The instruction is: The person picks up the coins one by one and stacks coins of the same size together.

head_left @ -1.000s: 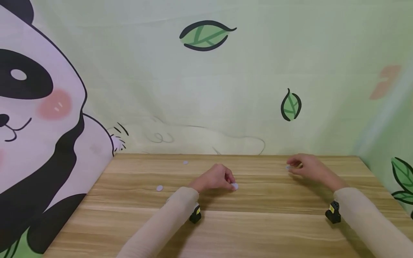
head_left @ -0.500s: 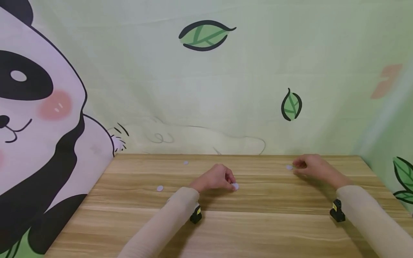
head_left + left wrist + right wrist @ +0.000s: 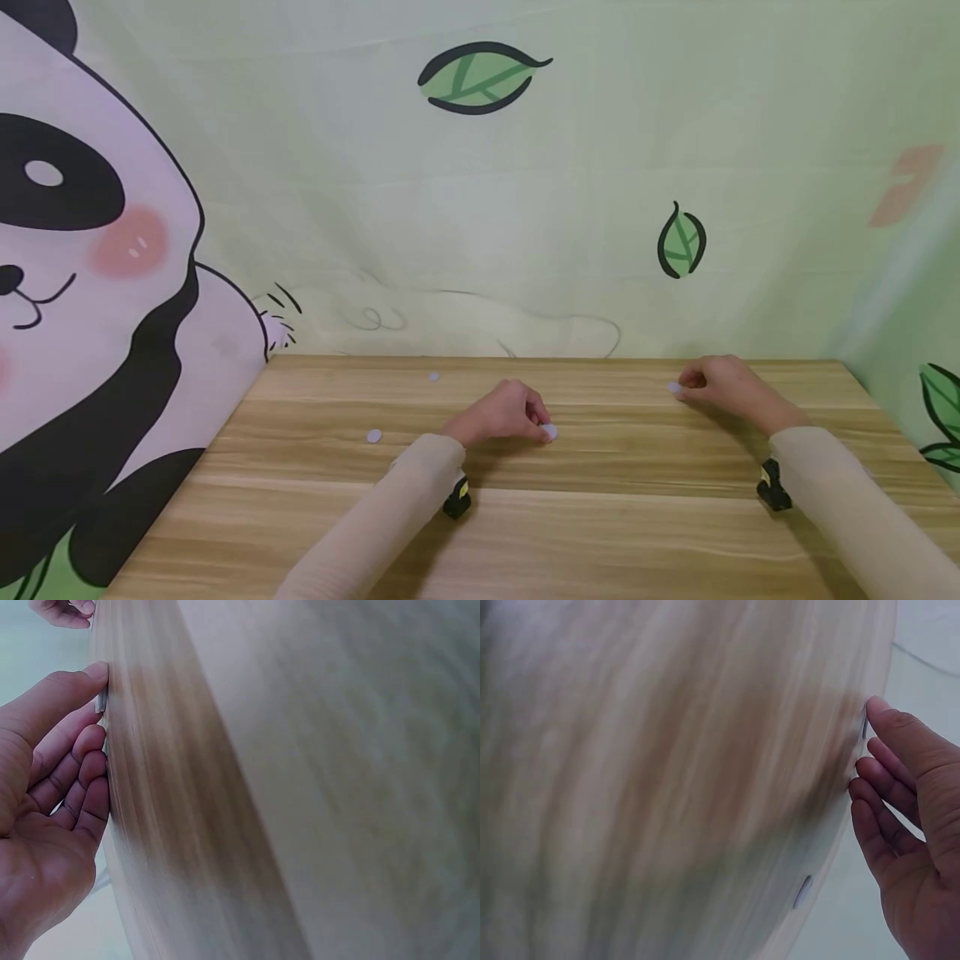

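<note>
My left hand is at mid-table in the head view, thumb and forefinger pinching a small pale round disc. The left wrist view shows that disc nearly edge-on at the fingertips. Toward the far edge, my right hand has its thumb and forefinger at another pale disc, which lies flat on the wood. In the right wrist view the disc is a thin dark sliver beside the thumb. What the discs are made of cannot be told.
Two more pale discs lie on the wooden table to the left: one near disc and one far disc. A printed cloth with a panda and leaves hangs behind the table. Black cameras sit at both wrists.
My right hand drew slightly right, off its disc, half a second ago, and has come back left to it. The left hand stays at its disc.
</note>
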`<state>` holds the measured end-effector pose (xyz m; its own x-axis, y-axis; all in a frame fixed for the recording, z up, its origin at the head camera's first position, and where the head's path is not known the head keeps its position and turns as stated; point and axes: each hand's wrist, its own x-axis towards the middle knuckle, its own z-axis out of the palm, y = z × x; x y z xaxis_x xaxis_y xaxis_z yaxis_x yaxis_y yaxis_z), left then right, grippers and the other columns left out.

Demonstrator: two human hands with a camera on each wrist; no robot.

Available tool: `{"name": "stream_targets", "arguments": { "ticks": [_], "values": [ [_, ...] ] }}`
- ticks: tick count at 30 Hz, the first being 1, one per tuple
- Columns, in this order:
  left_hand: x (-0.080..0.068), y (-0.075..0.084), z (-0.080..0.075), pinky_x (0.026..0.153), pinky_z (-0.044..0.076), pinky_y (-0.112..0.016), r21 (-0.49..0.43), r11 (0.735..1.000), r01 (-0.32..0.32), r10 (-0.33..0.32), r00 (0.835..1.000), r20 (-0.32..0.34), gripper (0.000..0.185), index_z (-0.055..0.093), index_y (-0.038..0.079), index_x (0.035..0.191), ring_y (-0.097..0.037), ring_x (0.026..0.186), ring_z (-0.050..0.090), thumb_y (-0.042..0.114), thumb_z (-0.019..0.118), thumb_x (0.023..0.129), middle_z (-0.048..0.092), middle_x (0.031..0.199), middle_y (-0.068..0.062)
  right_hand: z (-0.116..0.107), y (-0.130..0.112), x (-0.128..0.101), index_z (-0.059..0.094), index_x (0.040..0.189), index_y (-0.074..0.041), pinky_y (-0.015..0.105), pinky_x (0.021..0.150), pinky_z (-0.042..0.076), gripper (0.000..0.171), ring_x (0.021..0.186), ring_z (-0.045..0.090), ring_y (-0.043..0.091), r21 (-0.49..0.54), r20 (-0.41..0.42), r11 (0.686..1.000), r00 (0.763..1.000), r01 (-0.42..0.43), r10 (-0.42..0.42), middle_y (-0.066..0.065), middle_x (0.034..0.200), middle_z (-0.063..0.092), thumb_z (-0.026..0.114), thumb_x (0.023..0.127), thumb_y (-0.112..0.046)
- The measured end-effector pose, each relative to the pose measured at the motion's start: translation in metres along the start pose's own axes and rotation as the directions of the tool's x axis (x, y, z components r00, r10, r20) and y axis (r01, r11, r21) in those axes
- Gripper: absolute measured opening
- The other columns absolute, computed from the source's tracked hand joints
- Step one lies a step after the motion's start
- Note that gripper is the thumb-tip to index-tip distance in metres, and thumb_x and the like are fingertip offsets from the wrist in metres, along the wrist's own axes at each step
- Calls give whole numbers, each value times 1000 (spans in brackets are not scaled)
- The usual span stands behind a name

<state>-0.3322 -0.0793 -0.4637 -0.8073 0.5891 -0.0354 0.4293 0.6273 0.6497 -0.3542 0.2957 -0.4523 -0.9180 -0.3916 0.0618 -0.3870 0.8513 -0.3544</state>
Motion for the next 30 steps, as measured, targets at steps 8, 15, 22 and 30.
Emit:
{"name": "stream_targets", "arguments": {
  "ticks": [8, 15, 22, 30],
  "values": [
    [0, 0, -1, 64, 44, -16, 3, 1000, -13, 13, 1000, 3, 15, 78, 10, 84, -2, 68, 54, 18, 89, 79, 65, 71, 8, 3, -3, 7, 73, 93, 1, 44, 76, 55, 19, 79, 62, 19, -22, 27, 1000, 1000, 3, -2, 4, 84, 70, 74, 93, -18],
    [1, 1, 0, 64, 45, -16, 5, 1000, -12, 12, 1000, 7, 14, 78, 10, 84, -2, 68, 54, 18, 89, 79, 65, 71, 9, 6, -4, 8, 72, 98, 5, 45, 77, 55, 13, 81, 63, 21, -7, 35, 1000, 999, 3, -3, 8, 87, 70, 73, 91, -7],
    [-1, 3, -1, 64, 45, -16, -12, 1000, -8, 8, 1000, 7, 14, 78, 10, 84, -2, 68, 54, 17, 89, 79, 65, 72, 8, 7, -6, 7, 72, 97, 4, 46, 78, 55, 26, 81, 64, 22, 6, -11, 1000, 1000, -9, 9, 7, 87, 70, 74, 93, -21],
    [-2, 4, -1, 64, 44, -16, -16, 1000, 12, -12, 1000, 4, 14, 78, 9, 85, -3, 69, 54, 17, 89, 79, 65, 72, 7, 6, -10, 12, 73, 96, 3, 44, 77, 55, 19, 80, 63, 20, 18, 10, 999, 999, 38, -38, 5, 86, 70, 74, 93, -15]
  ]
}}
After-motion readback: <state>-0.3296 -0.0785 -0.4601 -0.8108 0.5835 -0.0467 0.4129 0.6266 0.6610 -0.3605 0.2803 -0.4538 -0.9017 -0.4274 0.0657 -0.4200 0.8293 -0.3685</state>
